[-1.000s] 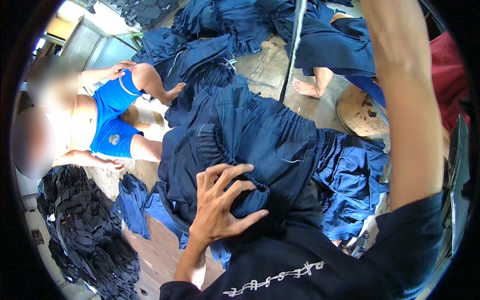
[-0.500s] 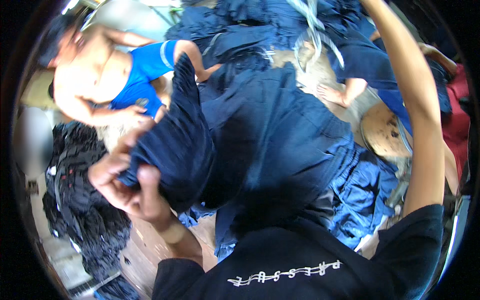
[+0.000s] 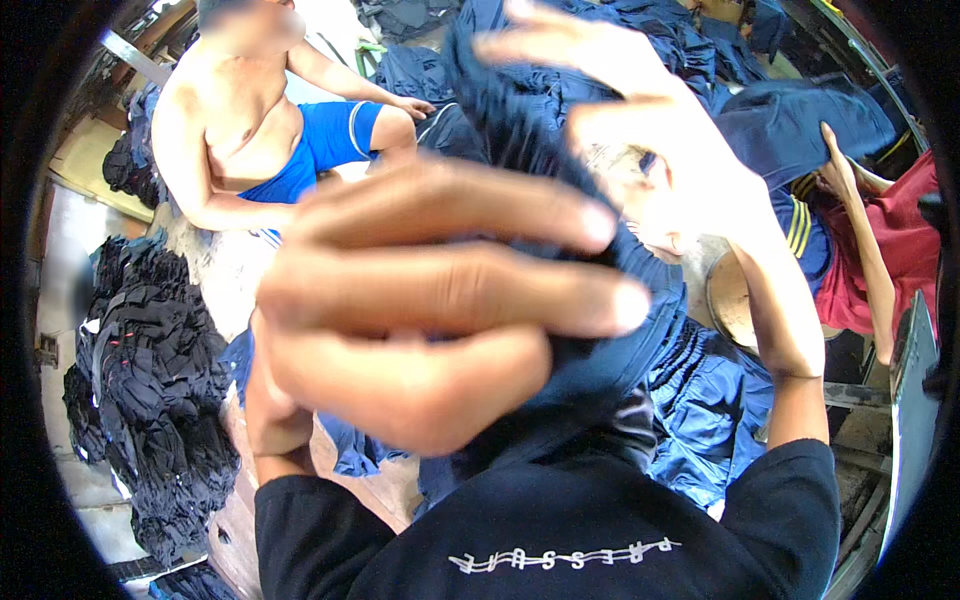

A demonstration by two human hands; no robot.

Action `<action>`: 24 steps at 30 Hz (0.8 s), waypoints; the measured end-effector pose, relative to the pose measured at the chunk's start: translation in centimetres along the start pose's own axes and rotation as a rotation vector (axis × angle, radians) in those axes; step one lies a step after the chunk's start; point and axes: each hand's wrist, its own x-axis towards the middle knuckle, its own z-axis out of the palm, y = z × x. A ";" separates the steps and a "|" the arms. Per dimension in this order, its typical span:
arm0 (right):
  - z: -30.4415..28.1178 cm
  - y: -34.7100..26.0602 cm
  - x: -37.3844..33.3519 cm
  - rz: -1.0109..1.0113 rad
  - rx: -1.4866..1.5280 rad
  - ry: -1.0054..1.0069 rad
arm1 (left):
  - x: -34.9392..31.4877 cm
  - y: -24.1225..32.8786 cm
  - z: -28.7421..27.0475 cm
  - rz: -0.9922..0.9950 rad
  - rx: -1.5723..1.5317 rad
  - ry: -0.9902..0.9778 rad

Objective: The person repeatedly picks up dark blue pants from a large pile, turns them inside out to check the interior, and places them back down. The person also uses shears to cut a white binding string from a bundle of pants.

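A navy garment with a gathered, elastic-looking edge point(image 3: 520, 110) stands raised in front of me and runs down toward my lap. My left hand point(image 3: 430, 290) is very close to the view and blurred. Its fingers stretch to the right across the garment, apart from the thumb, with no cloth visibly gripped. Farther off, my right hand point(image 3: 640, 110) reaches left over the garment's upper part, overexposed, its fingers extended and thumb apart. Between my hands much of the garment is covered. More blue cloth point(image 3: 710, 400) lies bunched by my right side.
A pile of black garments point(image 3: 160, 380) lies at left. A person in blue shorts point(image 3: 330, 140) sits far left. At right, a person in a red top point(image 3: 880, 260) handles dark cloth point(image 3: 800, 130). A round wooden stool point(image 3: 728, 300) stands nearby. Navy garments are heaped at the back.
My left hand has let go of the bunched cloth and come up right, close to the view. My right arm has drawn in, bringing that hand into sight. The garment's edge has shifted right.
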 end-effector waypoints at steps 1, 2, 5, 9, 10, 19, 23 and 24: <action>0.0 -1.6 -0.7 0.098 -0.034 -0.001 | -0.7 1.3 -0.5 -0.048 -0.007 -0.048; 0.1 -3.3 -1.5 0.249 -0.044 -0.082 | -1.8 3.0 -1.0 -0.196 -0.057 -0.102; 2.1 -7.8 -4.3 0.328 -0.128 -0.182 | -6.0 7.4 -1.5 -0.623 -0.283 -0.239; 7.9 -11.8 -6.7 0.218 -0.047 -0.260 | -10.7 12.0 -1.6 -1.117 -0.507 -0.373; 8.9 -12.2 -6.8 0.225 -0.031 -0.197 | -11.3 12.4 -2.1 -1.245 -0.555 -0.322; 11.2 -10.0 -4.3 0.323 -0.127 0.090 | -9.4 10.2 3.2 -1.405 0.188 -0.292; 12.3 -9.5 -4.7 0.320 -0.156 0.100 | -11.8 9.2 1.7 -1.493 -0.093 -0.219; 12.6 -9.5 -4.9 0.309 -0.157 0.117 | -12.4 9.2 1.4 -1.499 -0.159 -0.183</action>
